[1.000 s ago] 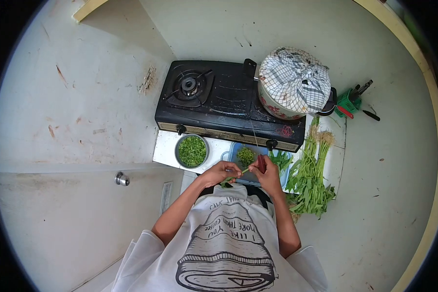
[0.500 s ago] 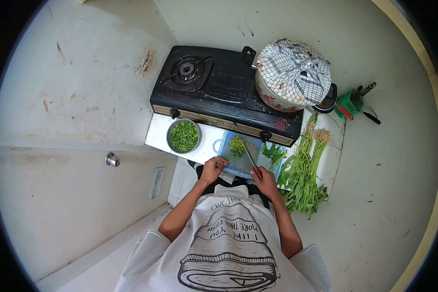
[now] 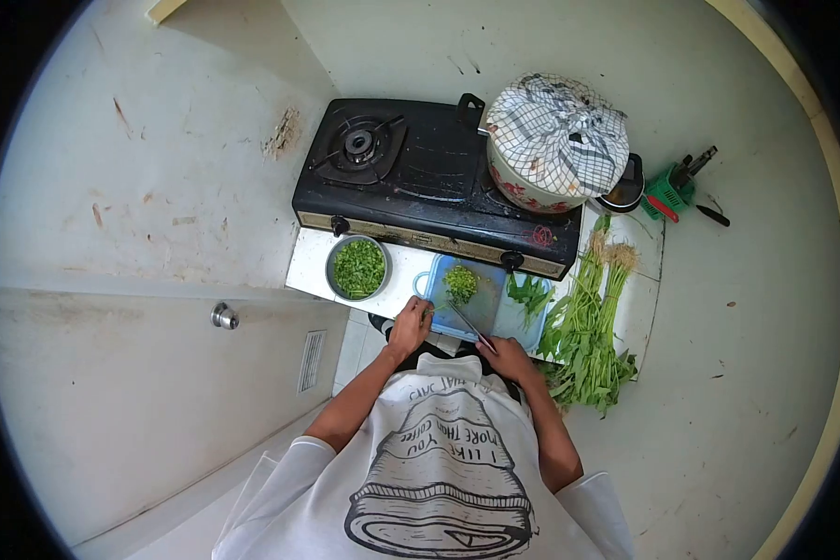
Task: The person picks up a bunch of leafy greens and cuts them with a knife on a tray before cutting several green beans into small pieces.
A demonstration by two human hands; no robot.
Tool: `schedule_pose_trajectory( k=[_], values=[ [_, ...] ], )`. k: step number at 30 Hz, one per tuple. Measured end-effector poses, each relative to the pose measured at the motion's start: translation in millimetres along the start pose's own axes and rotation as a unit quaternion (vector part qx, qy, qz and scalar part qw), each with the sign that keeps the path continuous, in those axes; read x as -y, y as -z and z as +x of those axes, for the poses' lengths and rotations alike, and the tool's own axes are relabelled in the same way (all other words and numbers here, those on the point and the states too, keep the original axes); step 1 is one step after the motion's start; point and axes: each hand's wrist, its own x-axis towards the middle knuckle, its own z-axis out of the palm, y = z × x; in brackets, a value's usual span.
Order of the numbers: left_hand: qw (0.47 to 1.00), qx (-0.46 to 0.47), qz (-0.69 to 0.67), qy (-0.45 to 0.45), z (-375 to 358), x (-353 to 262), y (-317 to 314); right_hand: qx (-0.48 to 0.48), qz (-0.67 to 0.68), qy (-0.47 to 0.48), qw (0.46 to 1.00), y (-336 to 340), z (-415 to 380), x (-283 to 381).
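Observation:
My right hand [image 3: 503, 357] is closed round the handle of a knife [image 3: 472, 327], whose blade slants up and left over the blue chopping board [image 3: 481, 308]. At the board's left edge, my left hand [image 3: 412, 324] is closed on a thin green stem [image 3: 436, 306] that reaches toward the blade tip. A small heap of chopped greens [image 3: 460, 281] sits on the board just above the blade. Some loose leaves [image 3: 530, 294] lie on the board's right part. Left of the board stands a round grey bowl [image 3: 329, 272] filled with chopped greens.
A black two-burner stove [image 3: 429, 154] runs behind the board. On its right burner stands a large pot [image 3: 532, 191] with a checked cloth [image 3: 565, 131] over it. Bunches of leafy stems [image 3: 593, 327] with roots lie at the right. A green basket [image 3: 670, 191] holds knives.
The knife has turned, its blade now lower and pointing more to the left, toward the stem. My left hand has stayed near the board's left edge. The view has shifted slightly.

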Motion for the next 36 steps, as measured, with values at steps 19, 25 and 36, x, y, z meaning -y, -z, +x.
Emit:
schedule_pose_trajectory(
  k=[19,25,36],
  values=[
    [0.999,-0.005,-0.012,-0.031,7,-1,-1,-0.028,-0.076,0.018,0.997,-7,3,6],
    [0.999,-0.03,-0.029,-0.026,8,-5,-3,-0.006,-0.189,0.023,0.982,-2,3,22],
    [0.999,-0.033,-0.035,-0.022,10,2,-5,-0.078,-0.244,0.062,0.965,-26,25,14]
  ],
)
